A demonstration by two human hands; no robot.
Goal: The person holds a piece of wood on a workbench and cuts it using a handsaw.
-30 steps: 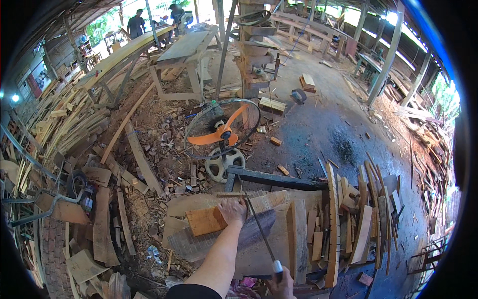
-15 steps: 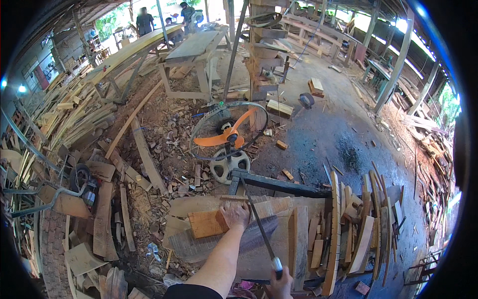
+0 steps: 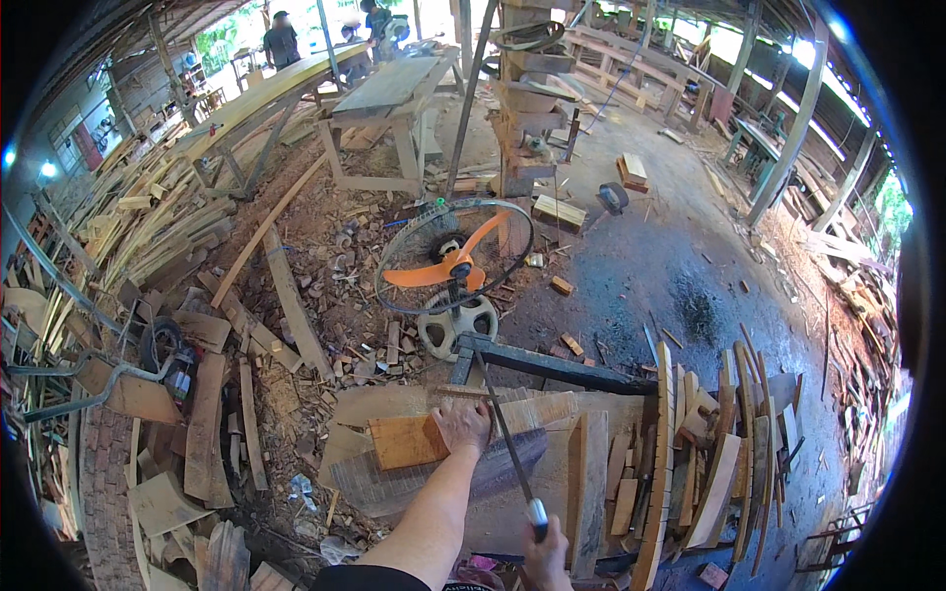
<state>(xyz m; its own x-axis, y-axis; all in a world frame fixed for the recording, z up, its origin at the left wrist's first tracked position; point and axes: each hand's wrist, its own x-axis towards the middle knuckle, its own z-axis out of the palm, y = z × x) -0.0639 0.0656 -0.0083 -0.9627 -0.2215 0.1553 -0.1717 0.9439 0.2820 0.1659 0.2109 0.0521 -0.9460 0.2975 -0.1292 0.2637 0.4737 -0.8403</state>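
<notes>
My left hand (image 3: 463,426) presses down with curled fingers on the wood pieces, gripping near the edge of an orange-brown board (image 3: 402,442). Under that board lies a greyish striated plank (image 3: 365,477) on a wide worn bench top (image 3: 493,524). My right hand (image 3: 544,557), low in the picture, is closed round the white-and-black handle of a long thin saw (image 3: 516,465). Its blade runs forward just right of my left hand, crossing the wood toward a dark beam (image 3: 562,362) at the far edge of the bench.
An orange-bladed standing fan (image 3: 458,264) is beyond the bench. Curved wooden strips (image 3: 662,453) crowd its right side. A wheelbarrow (image 3: 128,389) and scrap piles (image 3: 172,227) lie left. Workbenches (image 3: 389,84) stand behind, with several people (image 3: 281,41) at the back. Offcuts litter the ground.
My right hand and the saw handle have moved a little forward, away from me. My left hand stays in place on the wood. The view has shifted slightly.
</notes>
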